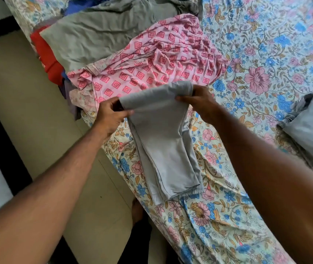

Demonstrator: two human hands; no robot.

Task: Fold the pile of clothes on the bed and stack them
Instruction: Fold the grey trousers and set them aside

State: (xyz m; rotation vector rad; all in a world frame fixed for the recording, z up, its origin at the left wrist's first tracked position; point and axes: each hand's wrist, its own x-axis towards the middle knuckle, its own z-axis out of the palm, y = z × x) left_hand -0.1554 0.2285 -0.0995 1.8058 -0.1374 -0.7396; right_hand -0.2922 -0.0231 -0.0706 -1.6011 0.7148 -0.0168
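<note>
So both hands are on the light grey trousers [163, 141], which lie lengthwise on the floral bedsheet [247, 216] near the bed's edge, with the far end lifted and rolled over. The left hand [110, 115] pinches the left corner of that rolled end, thumb on top and fingers curled under the fabric. The right hand [199, 101] grips the right corner, fingers wrapped round the roll so the cloth bunches over the knuckles. The near end with the waistband rests flat on the sheet. Just behind sits the pile: a pink patterned garment [161, 60], a grey-green cloth [94, 37] and something red [47, 56]. A folded grey piece [308, 126] lies well off to the right.
</note>
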